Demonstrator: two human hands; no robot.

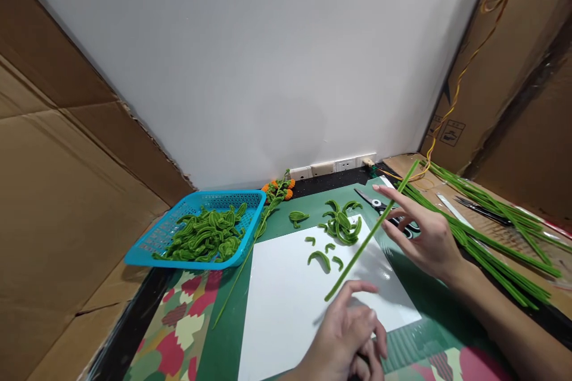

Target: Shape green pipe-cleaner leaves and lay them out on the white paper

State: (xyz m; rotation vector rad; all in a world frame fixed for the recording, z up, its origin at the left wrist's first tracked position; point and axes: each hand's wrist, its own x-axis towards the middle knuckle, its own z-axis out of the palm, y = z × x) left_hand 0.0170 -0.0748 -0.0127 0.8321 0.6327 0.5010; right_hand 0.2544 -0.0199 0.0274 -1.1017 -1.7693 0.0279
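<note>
My right hand [426, 238] pinches a long straight green pipe cleaner [357, 250] near its upper part. The stem slants from the white sheet [281, 309] up toward the back right. My left hand [351, 330] rests low over the sheet with its fingers curled and its thumb stretched toward the stem's lower end; I see nothing in it. Several short curved green pieces [322, 256] lie on the sheet, and a small heap of them [342, 226] sits at its far edge.
A blue basket [156, 244] of bent green pieces stands at the left. An orange-flowered stem [274, 193] lies beside it. Scissors [373, 201] lie behind my right hand. A bundle of long green stems [491, 250] covers the right side. Cardboard walls stand on both sides.
</note>
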